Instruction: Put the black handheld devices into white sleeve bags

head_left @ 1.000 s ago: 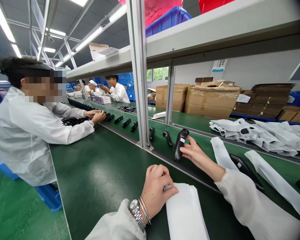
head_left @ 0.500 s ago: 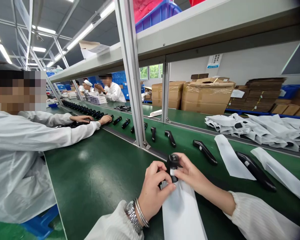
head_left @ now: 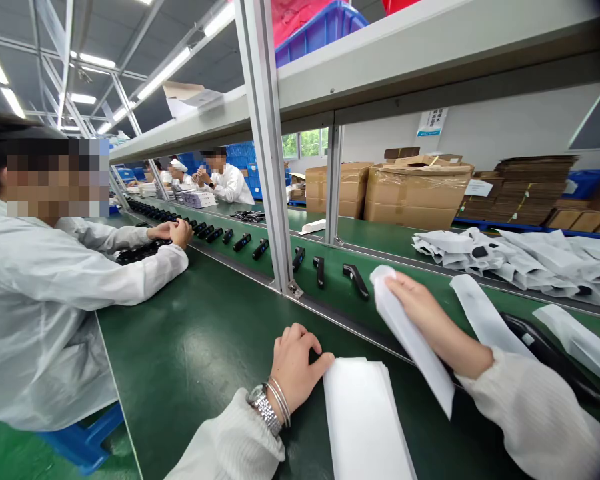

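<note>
My right hand (head_left: 430, 317) grips a white soft sleeve (head_left: 413, 350) over the belt, bulging at its top end. What it contains is hidden. My left hand (head_left: 296, 363) rests on the green table with its fingers loosely curled and the thumb apart, its tip at the corner of a stack of flat white sleeves (head_left: 365, 420). Several black angled handheld devices lie along the belt, one device (head_left: 355, 281) just left of the held sleeve. To the right lie another white sleeve (head_left: 487, 313), a black device (head_left: 550, 357) and a further white sleeve (head_left: 583, 337).
A metal post (head_left: 267, 153) and an overhead shelf (head_left: 405, 50) stand in front of me. White-wrapped pieces (head_left: 520, 267) are heaped beyond the belt, with cardboard boxes (head_left: 415, 193) behind. At left, a co-worker in a white coat (head_left: 45, 280) reaches to the line.
The black device my hands held above the stack is out of sight. My right hand has moved right with a white sleeve; my left hand has loosened. Devices on the belt have shifted right.
</note>
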The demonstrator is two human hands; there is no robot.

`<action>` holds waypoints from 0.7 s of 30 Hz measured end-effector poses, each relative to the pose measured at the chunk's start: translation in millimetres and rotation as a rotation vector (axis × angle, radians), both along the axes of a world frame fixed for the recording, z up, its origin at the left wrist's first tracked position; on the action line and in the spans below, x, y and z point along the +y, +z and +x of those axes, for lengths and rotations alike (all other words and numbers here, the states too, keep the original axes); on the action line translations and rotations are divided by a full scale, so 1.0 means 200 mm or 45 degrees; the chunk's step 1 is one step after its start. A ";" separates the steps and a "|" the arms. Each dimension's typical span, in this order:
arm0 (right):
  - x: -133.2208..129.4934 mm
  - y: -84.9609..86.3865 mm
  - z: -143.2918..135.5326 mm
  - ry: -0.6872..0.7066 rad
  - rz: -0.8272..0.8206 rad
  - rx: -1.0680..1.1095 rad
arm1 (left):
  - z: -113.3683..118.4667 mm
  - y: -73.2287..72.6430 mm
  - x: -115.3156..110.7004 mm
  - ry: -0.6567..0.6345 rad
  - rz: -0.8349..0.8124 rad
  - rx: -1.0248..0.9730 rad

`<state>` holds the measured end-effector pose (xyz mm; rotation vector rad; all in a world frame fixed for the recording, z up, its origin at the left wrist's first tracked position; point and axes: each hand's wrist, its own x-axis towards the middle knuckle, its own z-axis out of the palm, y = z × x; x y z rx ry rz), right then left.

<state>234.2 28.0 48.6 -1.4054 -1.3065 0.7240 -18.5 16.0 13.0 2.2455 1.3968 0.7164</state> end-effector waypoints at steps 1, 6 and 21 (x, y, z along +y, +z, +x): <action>0.06 0.01 0.07 -0.139 0.027 -0.194 | 0.00 -0.01 0.00 -0.014 -0.026 0.049; 0.31 0.00 0.31 -0.393 -0.015 -0.704 | 0.03 -0.02 -0.02 -0.130 -0.117 0.051; 0.74 -0.22 -0.21 -0.035 -0.341 -0.657 | 0.06 -0.01 -0.05 -0.290 0.066 -0.080</action>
